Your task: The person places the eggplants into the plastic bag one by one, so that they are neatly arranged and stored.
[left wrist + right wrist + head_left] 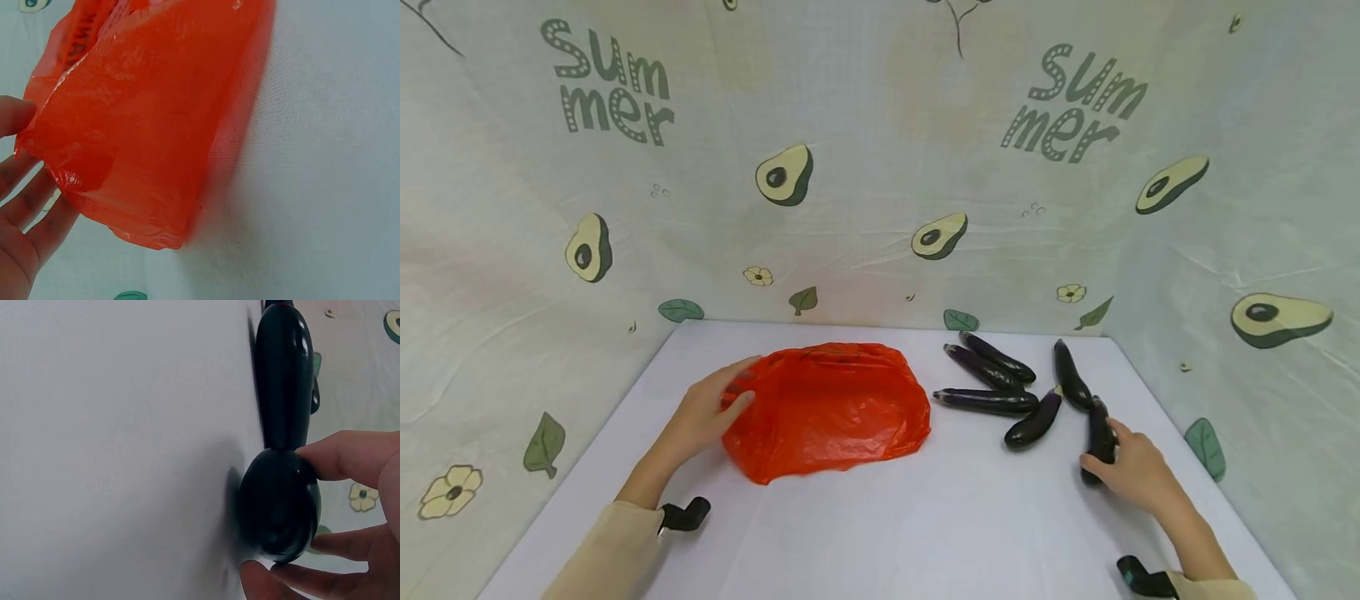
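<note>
A red plastic bag (835, 417) lies on the left half of the white table. My left hand (703, 414) pinches its left edge; in the left wrist view the thumb and fingers of that hand (28, 219) hold the rim of the bag (144, 125). At the right, my right hand (1138, 471) grips the nearest dark eggplant (1100, 437), thumb on one side and fingers on the other. The right wrist view has the fingers of the right hand (350, 519) curled round the rounded end of that eggplant (278, 506), with another eggplant (284, 375) beyond it.
Several more eggplants lie between the bag and the right hand: a long one (987, 401), a short curved one (1033, 422), two farther back (997, 357), and one upright in view (1070, 375) touching or near the gripped one. A printed cloth (865, 167) surrounds the white table (887, 533).
</note>
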The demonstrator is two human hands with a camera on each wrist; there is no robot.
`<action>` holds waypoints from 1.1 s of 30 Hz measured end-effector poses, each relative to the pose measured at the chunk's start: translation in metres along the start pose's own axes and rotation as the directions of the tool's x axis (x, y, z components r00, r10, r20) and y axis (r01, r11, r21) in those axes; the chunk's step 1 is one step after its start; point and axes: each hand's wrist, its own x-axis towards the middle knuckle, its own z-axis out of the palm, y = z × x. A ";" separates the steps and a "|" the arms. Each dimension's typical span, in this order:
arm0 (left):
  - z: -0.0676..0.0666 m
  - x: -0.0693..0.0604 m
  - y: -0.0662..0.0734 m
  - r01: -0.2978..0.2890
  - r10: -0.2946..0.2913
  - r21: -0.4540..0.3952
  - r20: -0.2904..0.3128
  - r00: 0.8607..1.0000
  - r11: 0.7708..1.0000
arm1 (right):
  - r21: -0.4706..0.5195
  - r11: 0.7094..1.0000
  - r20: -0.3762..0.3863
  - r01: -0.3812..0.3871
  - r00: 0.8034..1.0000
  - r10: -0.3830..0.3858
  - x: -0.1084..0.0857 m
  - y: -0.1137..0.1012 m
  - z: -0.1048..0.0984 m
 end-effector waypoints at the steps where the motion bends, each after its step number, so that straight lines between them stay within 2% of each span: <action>1: 0.000 0.001 0.000 -0.005 0.005 0.003 0.003 1.000 1.000 | -0.001 1.000 -0.004 0.009 1.000 -0.009 0.000 0.001 -0.001; 9: 0.003 0.006 0.004 -0.018 0.017 0.034 0.024 1.000 0.999 | -0.020 1.000 -0.015 0.016 1.000 -0.016 -0.001 0.006 -0.004; 15: 0.003 0.004 0.012 -0.038 0.038 0.039 0.007 0.999 0.999 | -0.023 1.000 -0.003 0.010 1.000 -0.010 0.000 0.009 -0.008; 22: 0.005 0.008 0.014 -0.061 0.063 0.107 -0.014 0.998 0.992 | -0.032 0.999 0.034 0.024 0.999 -0.023 0.002 0.017 -0.012; 25: 0.006 0.008 0.013 -0.053 0.054 0.101 -0.007 0.999 0.993 | -0.047 0.998 0.038 0.034 0.999 -0.032 0.002 0.020 -0.014; 33: 0.007 0.007 0.011 -0.041 0.040 0.064 0.020 0.999 0.997 | -0.037 0.999 0.071 0.003 0.997 0.000 -0.001 0.022 -0.016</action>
